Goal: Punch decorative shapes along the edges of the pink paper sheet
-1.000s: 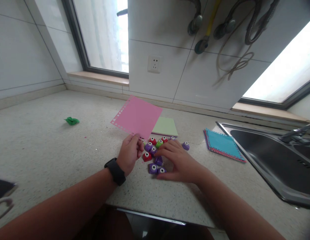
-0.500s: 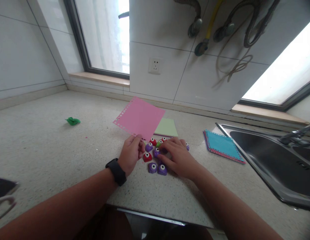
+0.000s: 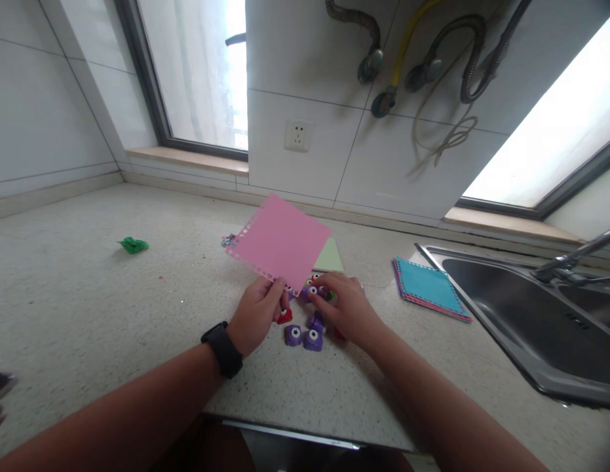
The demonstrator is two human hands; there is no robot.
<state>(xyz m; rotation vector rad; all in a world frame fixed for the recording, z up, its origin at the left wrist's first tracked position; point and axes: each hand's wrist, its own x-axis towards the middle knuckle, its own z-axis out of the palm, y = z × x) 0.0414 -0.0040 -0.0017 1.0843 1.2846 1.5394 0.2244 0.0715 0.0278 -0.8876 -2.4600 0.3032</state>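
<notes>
A pink sheet of paper [image 3: 285, 236] with small shapes punched along its left and lower edges is pinched by its lower edge in my left hand [image 3: 258, 311]. My right hand [image 3: 348, 307] has thumb and fingers closed on a purple craft punch [image 3: 308, 293], right beside the sheet's lower right corner. Whether the paper sits in the punch's slot I cannot tell. Below the hands stand more punches: a purple one with a star on its white button [image 3: 293, 335], another purple one [image 3: 312, 339], and a red one [image 3: 285, 316] partly behind my left fingers. Others are partly hidden.
Pale green paper [image 3: 330, 254] lies behind the punches. A stack of punched sheets, blue on top [image 3: 430, 283], rests beside the steel sink [image 3: 486, 314]. Colourful paper bits [image 3: 228, 240] lie left of the pink sheet, and crumpled green material [image 3: 133, 245] farther left.
My right hand has brought a purple punch up to the pink sheet's lower right corner. The sheet has turned slightly and shifted right, uncovering the paper bits. The whole view has shifted a little.
</notes>
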